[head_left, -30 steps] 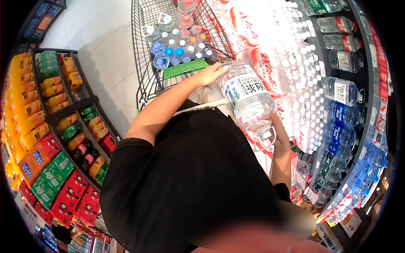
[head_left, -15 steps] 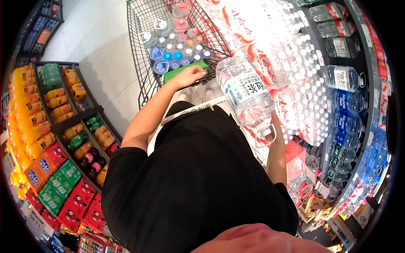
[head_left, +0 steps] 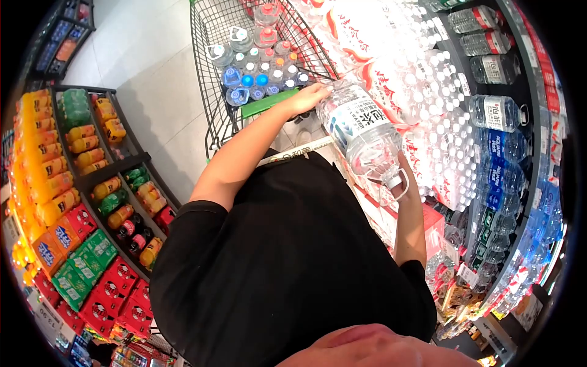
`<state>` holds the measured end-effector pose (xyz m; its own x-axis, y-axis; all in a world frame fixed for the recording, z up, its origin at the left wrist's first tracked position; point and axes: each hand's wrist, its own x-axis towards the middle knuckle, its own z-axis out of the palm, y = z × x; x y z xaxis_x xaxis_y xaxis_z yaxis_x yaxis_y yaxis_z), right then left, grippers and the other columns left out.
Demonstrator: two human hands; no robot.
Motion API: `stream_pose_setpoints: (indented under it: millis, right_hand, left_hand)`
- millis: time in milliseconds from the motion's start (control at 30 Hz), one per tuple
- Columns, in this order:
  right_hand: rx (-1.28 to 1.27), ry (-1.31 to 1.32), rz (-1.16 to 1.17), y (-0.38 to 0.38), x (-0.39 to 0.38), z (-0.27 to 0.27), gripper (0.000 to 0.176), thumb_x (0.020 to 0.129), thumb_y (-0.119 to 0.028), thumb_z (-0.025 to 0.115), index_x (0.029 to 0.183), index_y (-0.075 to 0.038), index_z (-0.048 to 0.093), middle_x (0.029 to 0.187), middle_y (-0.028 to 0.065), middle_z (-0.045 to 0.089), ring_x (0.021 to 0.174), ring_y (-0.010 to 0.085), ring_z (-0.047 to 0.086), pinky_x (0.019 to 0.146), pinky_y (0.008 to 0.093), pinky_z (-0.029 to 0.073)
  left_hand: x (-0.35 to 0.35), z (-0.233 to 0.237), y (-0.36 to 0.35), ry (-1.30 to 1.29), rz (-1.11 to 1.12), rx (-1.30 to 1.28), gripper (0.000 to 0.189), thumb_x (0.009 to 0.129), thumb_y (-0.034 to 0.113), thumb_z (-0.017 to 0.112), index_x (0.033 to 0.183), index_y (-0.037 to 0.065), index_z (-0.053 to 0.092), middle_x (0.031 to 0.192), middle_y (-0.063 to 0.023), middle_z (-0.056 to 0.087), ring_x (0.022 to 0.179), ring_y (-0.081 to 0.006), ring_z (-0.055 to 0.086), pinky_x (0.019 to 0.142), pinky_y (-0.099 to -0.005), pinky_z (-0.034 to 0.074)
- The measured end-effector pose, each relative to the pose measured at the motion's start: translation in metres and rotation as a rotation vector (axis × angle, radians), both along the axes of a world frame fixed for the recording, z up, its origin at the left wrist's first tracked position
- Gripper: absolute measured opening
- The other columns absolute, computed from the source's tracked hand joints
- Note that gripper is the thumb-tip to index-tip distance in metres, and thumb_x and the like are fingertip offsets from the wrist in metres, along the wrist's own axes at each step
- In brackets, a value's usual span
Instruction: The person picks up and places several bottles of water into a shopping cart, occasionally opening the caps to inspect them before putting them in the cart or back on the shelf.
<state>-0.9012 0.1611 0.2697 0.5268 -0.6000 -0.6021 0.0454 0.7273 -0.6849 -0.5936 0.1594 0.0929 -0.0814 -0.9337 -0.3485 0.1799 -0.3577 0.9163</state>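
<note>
A large clear water bottle (head_left: 361, 125) with a white label lies tilted in front of my torso, its handled neck toward me. My left hand (head_left: 312, 98) grips its base end, the fingertips partly hidden at its edge. On the right, my right hand (head_left: 406, 177) holds the bottle near the neck, its fingers mostly behind the plastic. Beyond my left hand stands a black wire shopping cart (head_left: 205, 79) with a green handle piece (head_left: 269, 103) and several water bottles (head_left: 247, 79) inside.
Shrink-wrapped water packs (head_left: 391, 79) are stacked right of the cart. A shelf of large bottles (head_left: 498, 113) curves along the far right. Racks of orange and green drinks (head_left: 85, 144) stand at left, with red cartons (head_left: 104, 300) below. Pale floor tiles (head_left: 140, 67) lie between.
My left hand has moved right from the cart's green handle piece to the base of the large bottle. The bottle has shifted slightly right and toward me. The cart appears slightly farther right.
</note>
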Motion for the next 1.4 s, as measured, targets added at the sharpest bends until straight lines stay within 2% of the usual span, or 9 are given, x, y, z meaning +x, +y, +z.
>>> stream_pose_setpoints:
  millis: [300, 400, 567, 833, 933, 1100, 1167, 1233, 1400]
  right_hand:
    - [0.146, -0.251, 0.092, -0.005, -0.013, -0.024, 0.09, 0.089, -0.056, 0.062, 0.147, 0.004, 0.027, 0.141, 0.0244, 0.046, 0.125, 0.0392, 0.053, 0.105, 0.0514, 0.046]
    - [0.116, -0.228, 0.065, -0.003, -0.017, -0.034, 0.085, 0.09, -0.053, 0.062, 0.146, 0.003, 0.03, 0.14, 0.024, 0.047, 0.123, 0.0392, 0.054, 0.103, 0.053, 0.047]
    - [-0.061, -0.07, 0.053, 0.012, 0.01, -0.009, 0.079, 0.091, -0.049, 0.061, 0.146, 0.001, 0.032, 0.14, 0.023, 0.046, 0.122, 0.0389, 0.054, 0.101, 0.056, 0.049]
    - [0.001, 0.194, -0.009, -0.024, 0.004, 0.006, 0.068, 0.097, -0.051, 0.05, 0.144, -0.003, 0.037, 0.137, 0.0177, 0.052, 0.118, 0.035, 0.058, 0.095, 0.0567, 0.052]
    - [0.054, 0.304, 0.032, -0.044, 0.008, 0.006, 0.059, 0.102, -0.05, 0.04, 0.142, -0.006, 0.04, 0.132, 0.016, 0.055, 0.115, 0.0326, 0.06, 0.088, 0.0603, 0.054]
    - [0.027, 0.337, 0.179, -0.059, 0.004, 0.006, 0.061, 0.102, -0.051, 0.04, 0.142, -0.005, 0.042, 0.13, 0.0161, 0.057, 0.114, 0.0306, 0.06, 0.088, 0.0543, 0.056]
    - [-0.117, 0.224, 0.183, -0.063, -0.009, -0.024, 0.061, 0.101, -0.05, 0.044, 0.141, -0.003, 0.044, 0.127, 0.0155, 0.06, 0.111, 0.0279, 0.062, 0.091, 0.0438, 0.055]
    - [-0.003, 0.172, 0.104, -0.063, -0.009, -0.034, 0.062, 0.1, -0.049, 0.045, 0.14, -0.002, 0.044, 0.126, 0.0152, 0.06, 0.111, 0.0267, 0.062, 0.091, 0.0411, 0.054]
    - [0.127, 0.091, -0.06, -0.048, 0.023, -0.02, 0.063, 0.099, -0.05, 0.047, 0.139, -0.001, 0.046, 0.128, 0.0167, 0.059, 0.114, 0.0265, 0.061, 0.094, 0.0416, 0.054]
  left_hand:
    - [0.008, -0.022, 0.013, -0.076, -0.147, 0.016, 0.066, 0.101, 0.055, 0.042, 0.135, 0.0, 0.053, 0.131, -0.0091, 0.058, 0.12, -0.0174, 0.05, 0.106, -0.0328, 0.036]
    - [0.015, -0.019, 0.017, -0.105, -0.177, 0.001, 0.061, 0.098, 0.058, 0.047, 0.13, 0.007, 0.056, 0.11, -0.0013, 0.06, 0.09, -0.0133, 0.052, 0.077, -0.0287, 0.043]
    - [0.021, -0.008, 0.024, -0.043, -0.16, -0.21, 0.087, 0.086, 0.034, 0.075, 0.151, 0.006, 0.026, 0.142, -0.0188, 0.048, 0.129, -0.0265, 0.047, 0.11, -0.0384, 0.035]
    - [0.027, -0.004, 0.022, -0.411, -0.282, -0.146, 0.077, 0.081, 0.051, 0.074, 0.136, 0.002, 0.051, 0.141, -0.0198, 0.048, 0.132, -0.0274, 0.045, 0.11, -0.0386, 0.035]
    - [0.032, -0.004, 0.028, -0.257, -0.332, 0.093, 0.083, 0.079, 0.057, 0.073, 0.132, -0.003, 0.052, 0.14, -0.0211, 0.048, 0.127, -0.0284, 0.049, 0.104, -0.0391, 0.04]
    - [0.019, 0.0, 0.034, -0.298, -0.183, -0.321, 0.122, 0.066, 0.042, 0.087, 0.154, 0.002, 0.014, 0.159, -0.0249, 0.018, 0.147, -0.0344, 0.022, 0.117, -0.0418, 0.025]
    - [0.013, 0.013, 0.038, -0.487, -0.167, -0.376, 0.123, 0.064, 0.041, 0.088, 0.154, 0.003, 0.015, 0.158, -0.0281, 0.016, 0.147, -0.0383, 0.02, 0.117, -0.0442, 0.025]
    - [0.006, 0.027, 0.043, -0.602, -0.131, -0.408, 0.125, 0.06, 0.041, 0.09, 0.154, 0.005, 0.016, 0.156, -0.0336, 0.015, 0.146, -0.0447, 0.019, 0.117, -0.0483, 0.024]
    - [-0.013, 0.025, 0.046, -0.827, -0.047, -0.526, 0.122, 0.06, 0.042, 0.088, 0.153, 0.005, 0.019, 0.157, -0.0277, 0.019, 0.147, -0.0426, 0.017, 0.118, -0.051, 0.02]
